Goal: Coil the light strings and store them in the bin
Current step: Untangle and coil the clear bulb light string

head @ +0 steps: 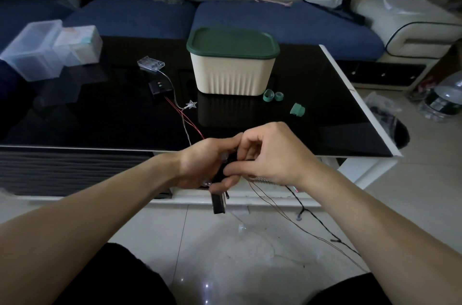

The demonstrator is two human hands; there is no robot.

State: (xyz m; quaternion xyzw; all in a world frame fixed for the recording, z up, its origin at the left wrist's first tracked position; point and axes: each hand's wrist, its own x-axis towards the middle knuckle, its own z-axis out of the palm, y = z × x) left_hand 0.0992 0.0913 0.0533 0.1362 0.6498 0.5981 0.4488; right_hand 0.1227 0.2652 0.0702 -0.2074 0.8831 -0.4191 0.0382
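Both hands are working together just off the near edge of the black table (100,124), low over the person's lap, likely so slack wire can hang free while the coil builds.

Left hand (205,164) is curling round a small dark bundle, with a black box-shaped part (218,202) hanging below the fingers. It's probably a battery pack, but the view is too dark to be sure. Right hand (270,154) is touching the left, thumb and fingers bent in a pinch on the wire at the bundle, looking like it's feeding a turn.

Thin red and dark wires (312,227) are trailing from the right hand down across the floor tiles, so this string is judged only partly coiled.

A second string is lying on the table: clear battery case (150,63), black controller box (160,87), star light (191,104), with its wires running toward the hands.

Bin (235,77) is sitting mid-table with its green lid (232,42) on, well apart from the hands. Lid needs to come off before storing.

Green clips (272,96) are lying just beside the bin.
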